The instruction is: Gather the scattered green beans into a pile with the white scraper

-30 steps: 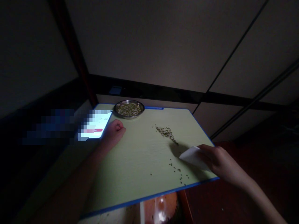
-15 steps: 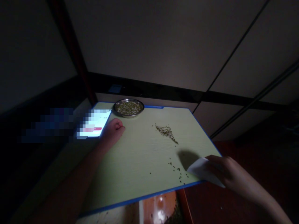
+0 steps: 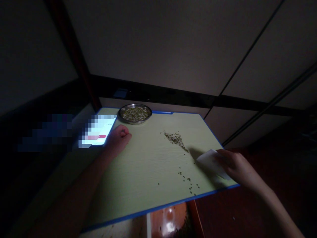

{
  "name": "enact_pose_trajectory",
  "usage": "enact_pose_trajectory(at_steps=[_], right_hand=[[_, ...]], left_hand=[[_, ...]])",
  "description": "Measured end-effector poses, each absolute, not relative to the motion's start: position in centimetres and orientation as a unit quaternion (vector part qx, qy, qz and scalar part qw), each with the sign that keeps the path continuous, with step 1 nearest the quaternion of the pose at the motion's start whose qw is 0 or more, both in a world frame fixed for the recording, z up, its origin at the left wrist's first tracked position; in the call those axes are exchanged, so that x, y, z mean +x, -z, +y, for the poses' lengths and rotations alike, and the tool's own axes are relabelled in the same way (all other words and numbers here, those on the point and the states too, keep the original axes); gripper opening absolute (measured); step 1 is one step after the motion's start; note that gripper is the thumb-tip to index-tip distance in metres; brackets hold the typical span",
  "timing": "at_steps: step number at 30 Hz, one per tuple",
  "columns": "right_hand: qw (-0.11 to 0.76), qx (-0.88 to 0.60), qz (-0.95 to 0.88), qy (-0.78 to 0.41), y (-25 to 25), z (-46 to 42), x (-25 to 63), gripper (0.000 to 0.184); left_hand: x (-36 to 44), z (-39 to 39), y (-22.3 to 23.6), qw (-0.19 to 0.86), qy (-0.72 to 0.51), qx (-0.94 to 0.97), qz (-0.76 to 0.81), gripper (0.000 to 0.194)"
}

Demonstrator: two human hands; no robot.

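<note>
My left hand (image 3: 119,138) rests on the pale green tabletop (image 3: 138,165), its fingers curled closed; what is inside, if anything, is hidden. Right beside it lies a lit phone or tablet screen (image 3: 101,130). Over the table's right edge my right hand (image 3: 234,163) grips a white sheet of paper or thin card (image 3: 210,160), held at a tilt and casting a shadow. Left of the sheet is a pile of small greenish beans or seeds (image 3: 175,138). Several more are scattered (image 3: 189,179) toward the front edge.
A round steel dish (image 3: 135,121) with similar greenish beans stands at the back left. Blue trim (image 3: 148,211) edges the table. Below the front edge is an orange container (image 3: 169,218) with dark bits in it. Pale panels (image 3: 153,43) rise behind.
My right hand has moved the white sheet up and away from the front edge, closer to the pile. My left hand has stayed in place.
</note>
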State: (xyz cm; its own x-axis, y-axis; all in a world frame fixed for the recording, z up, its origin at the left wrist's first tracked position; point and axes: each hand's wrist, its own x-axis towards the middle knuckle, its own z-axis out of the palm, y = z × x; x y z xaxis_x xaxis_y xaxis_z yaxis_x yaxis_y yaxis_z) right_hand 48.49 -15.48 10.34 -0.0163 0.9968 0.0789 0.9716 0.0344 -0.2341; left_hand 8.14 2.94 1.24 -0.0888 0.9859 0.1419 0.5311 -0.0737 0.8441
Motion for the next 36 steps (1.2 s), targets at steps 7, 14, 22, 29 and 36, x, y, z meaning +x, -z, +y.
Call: enact_pose_trajectory(at_steps=[7, 14, 22, 29, 36], right_hand=[[0.040, -0.671, -0.738, -0.063, -11.5, -15.5, 46.3, 0.024], [0.023, -0.680, -0.733, 0.020, -11.9, -13.8, 45.0, 0.025], [-0.007, -0.678, -0.731, 0.069, -11.1, -12.5, 41.8, 0.025], [0.022, -0.668, -0.740, 0.076, -12.3, -13.3, 41.5, 0.026], [0.057, -0.662, -0.747, -0.012, -12.3, -14.9, 42.9, 0.027]], left_hand=[[8.1, 2.9, -1.4, 0.278, -0.398, 0.617, 0.619, 0.016], [8.0, 3.1, -1.1, 0.275, -0.403, 0.622, 0.613, 0.017], [8.1, 3.0, -1.3, 0.278, -0.399, 0.617, 0.619, 0.014], [8.2, 3.0, -1.3, 0.276, -0.408, 0.618, 0.612, 0.014], [8.2, 3.0, -1.3, 0.292, -0.412, 0.613, 0.608, 0.014]])
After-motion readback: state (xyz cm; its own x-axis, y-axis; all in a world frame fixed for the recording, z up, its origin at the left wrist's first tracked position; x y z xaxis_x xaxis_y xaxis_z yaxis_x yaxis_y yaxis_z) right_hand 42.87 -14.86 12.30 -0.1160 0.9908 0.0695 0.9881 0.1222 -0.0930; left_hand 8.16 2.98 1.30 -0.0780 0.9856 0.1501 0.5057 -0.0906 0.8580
